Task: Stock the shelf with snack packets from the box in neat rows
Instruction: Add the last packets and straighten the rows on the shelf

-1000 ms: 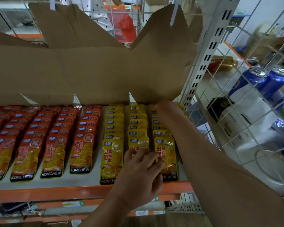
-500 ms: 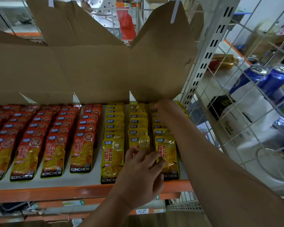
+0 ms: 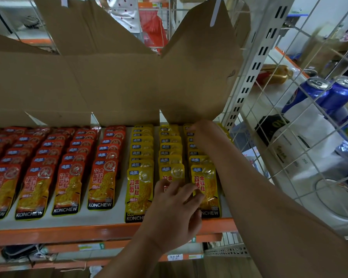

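- Against half a second earlier little differs: the left grip (image 3: 175, 213) stays on the front yellow packets (image 3: 140, 189), and the right grip (image 3: 202, 128) stays at the back of the rightmost row.
- The pale shelf (image 3: 117, 215) has an orange front edge. It carries rows of red packets (image 3: 100, 183) on the left and three yellow rows on the right. Flattened cardboard (image 3: 109, 87) stands behind them, and blue cans (image 3: 329, 93) lie beyond a wire mesh panel (image 3: 289, 137).
- The left grip's fingers are spread, tips resting on the front packets of the middle and right yellow rows. The right grip's fingers bend onto the rearmost packets; whether they pinch one cannot be told.
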{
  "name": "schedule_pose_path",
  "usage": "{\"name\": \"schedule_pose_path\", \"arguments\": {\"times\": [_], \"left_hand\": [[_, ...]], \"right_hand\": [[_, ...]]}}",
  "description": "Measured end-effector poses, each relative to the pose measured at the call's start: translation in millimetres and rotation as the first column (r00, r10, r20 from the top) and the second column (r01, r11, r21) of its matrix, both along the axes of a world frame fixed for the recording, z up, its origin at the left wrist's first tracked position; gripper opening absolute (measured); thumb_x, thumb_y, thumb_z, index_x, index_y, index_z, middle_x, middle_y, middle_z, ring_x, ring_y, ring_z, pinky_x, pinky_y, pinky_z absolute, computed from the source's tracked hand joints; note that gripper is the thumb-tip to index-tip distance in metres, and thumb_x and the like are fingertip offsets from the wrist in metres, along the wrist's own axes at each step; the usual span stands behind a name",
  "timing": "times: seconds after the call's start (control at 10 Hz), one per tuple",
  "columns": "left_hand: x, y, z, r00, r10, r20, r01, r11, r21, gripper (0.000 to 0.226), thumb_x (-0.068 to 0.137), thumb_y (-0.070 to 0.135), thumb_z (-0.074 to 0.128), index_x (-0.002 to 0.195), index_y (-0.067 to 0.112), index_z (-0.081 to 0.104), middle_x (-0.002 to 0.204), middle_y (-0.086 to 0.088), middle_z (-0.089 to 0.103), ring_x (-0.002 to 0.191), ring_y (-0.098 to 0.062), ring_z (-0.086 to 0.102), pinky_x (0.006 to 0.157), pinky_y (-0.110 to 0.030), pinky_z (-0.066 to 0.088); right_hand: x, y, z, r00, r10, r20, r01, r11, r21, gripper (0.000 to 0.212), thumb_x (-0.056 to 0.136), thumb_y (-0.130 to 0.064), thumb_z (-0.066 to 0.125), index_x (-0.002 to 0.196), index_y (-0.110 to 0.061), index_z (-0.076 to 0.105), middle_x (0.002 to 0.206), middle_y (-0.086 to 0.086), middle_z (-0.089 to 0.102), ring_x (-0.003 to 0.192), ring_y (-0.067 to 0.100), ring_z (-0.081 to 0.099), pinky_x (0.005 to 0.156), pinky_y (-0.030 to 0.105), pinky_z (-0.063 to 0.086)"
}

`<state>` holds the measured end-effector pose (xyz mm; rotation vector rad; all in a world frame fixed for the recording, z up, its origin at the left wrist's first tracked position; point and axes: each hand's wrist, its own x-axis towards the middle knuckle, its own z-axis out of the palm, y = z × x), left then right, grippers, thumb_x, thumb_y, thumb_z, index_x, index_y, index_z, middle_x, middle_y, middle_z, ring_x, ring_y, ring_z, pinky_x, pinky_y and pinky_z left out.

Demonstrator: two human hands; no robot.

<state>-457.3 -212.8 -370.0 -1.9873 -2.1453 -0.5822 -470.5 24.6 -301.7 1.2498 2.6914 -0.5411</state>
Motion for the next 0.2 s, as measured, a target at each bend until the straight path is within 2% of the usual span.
{"name": "schedule_pose_path", "arguments": {"times": [0.1, 0.2], "left_hand": [[1.0, -0.7, 1.7, 1.000, 0.008, 0.016, -0.008, 1.000, 0.011, 0.036, 0.089, 0.041, 0.061, 0.120, 0.025, 0.070, 0.126, 0.002, 0.063, 0.114, -0.023, 0.059, 0.096, -0.051, 0.044], [0.5, 0.5, 6.0, 0.999, 0.031, 0.039, -0.033, 0.998, 0.046, 0.038, 0.086, 0.038, 0.065, 0.120, 0.024, 0.070, 0.126, 0.001, 0.064, 0.113, -0.024, 0.059, 0.094, -0.050, 0.044]], "right_hand": [[6.4, -5.0, -0.6, 0.992, 0.005, -0.123, -0.001, 0.999, 0.032, 0.046, 0.096, -0.007, 0.053, 0.134, -0.027, 0.065, 0.134, 0.004, 0.063, 0.114, 0.024, 0.062, 0.083, 0.030, 0.051], [14.2, -17.3, -3.3, 0.962, -0.012, -0.273, 0.037, 0.996, 0.085, 0.034, 0.093, -0.012, 0.054, 0.120, -0.025, 0.072, 0.117, 0.004, 0.070, 0.101, 0.023, 0.064, 0.080, 0.034, 0.055]]}}
